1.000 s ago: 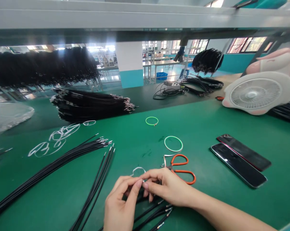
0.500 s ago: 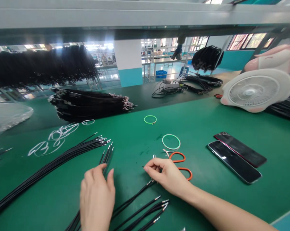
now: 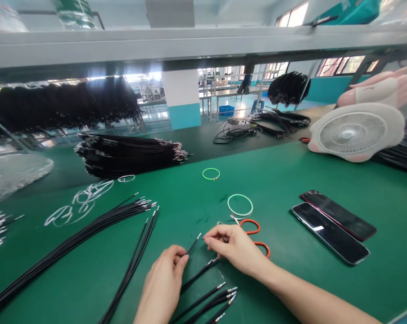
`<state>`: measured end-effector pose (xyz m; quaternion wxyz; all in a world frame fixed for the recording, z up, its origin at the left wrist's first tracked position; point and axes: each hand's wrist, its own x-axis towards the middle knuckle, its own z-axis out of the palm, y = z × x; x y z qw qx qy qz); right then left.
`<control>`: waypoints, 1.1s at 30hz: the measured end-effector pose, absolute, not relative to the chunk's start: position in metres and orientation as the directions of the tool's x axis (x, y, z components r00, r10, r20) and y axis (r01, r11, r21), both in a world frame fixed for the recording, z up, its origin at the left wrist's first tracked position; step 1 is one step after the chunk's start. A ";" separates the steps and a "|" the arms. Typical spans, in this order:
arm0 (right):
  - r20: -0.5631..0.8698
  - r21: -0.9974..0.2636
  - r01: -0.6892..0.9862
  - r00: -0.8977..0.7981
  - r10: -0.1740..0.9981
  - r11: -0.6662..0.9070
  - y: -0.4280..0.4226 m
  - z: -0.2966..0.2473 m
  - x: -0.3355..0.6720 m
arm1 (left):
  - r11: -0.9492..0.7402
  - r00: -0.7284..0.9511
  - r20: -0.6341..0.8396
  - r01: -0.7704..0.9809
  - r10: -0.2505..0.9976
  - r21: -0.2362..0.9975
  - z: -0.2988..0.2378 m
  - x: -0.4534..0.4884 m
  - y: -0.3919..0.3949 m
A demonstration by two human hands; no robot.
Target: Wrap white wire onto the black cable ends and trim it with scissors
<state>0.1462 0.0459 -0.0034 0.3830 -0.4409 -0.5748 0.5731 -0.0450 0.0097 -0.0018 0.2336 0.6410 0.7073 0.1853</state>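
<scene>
Pinching a black wire [image 3: 192,246] in left fingers [image 3: 180,253], tip up-right, near right fingers [image 3: 213,239]

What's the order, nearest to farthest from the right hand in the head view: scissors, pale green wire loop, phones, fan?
From the right hand:
1. Orange-handled scissors, just beyond the fingers, to the right.
2. Pale green wire loop, straight ahead, beyond the scissors.
3. Phones, far right on the green mat.
4. Fan, farthest, back right.
</scene>
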 end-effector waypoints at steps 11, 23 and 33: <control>-0.125 -0.986 -0.068 -0.310 0.942 -0.153 0.038 0.003 0.141 | -0.089 -0.168 0.194 0.490 0.966 0.867 -0.010 -0.007 -0.005; -0.017 -0.998 -0.052 -0.241 0.970 -0.031 0.024 -0.002 0.136 | 0.174 -0.158 -0.158 0.093 0.975 0.980 -0.021 -0.017 -0.008; -0.188 -0.938 -0.249 -0.222 0.957 -0.242 0.015 0.005 0.130 | 0.062 -0.275 -0.028 0.119 0.961 0.991 -0.022 -0.008 -0.013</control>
